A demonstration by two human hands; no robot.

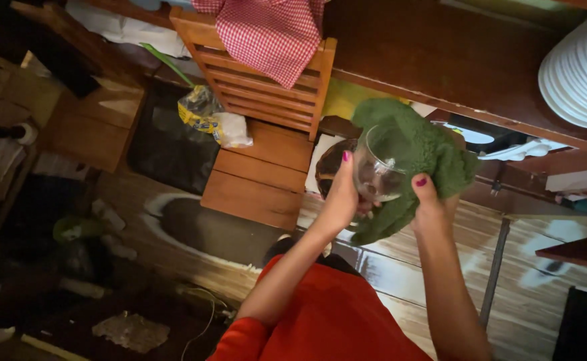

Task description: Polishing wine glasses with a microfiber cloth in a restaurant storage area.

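A clear glass [381, 167] is held up in front of me, its bowl tilted toward the camera. My left hand [341, 194] grips the glass from the left, thumb on its rim. My right hand [434, 200] holds a fluffy green cloth [420, 150] wrapped around the far and right side of the glass. Both hands have pink-painted nails. I wear an orange-red top [333, 321].
A wooden chair [260, 134] with a red-and-white checked cloth [266, 33] over its back stands at the left. A stack of white plates [581, 73] sits on the dark wooden table [440, 60] at top right. A plastic bag [213, 120] lies beside the chair on the wooden floor.
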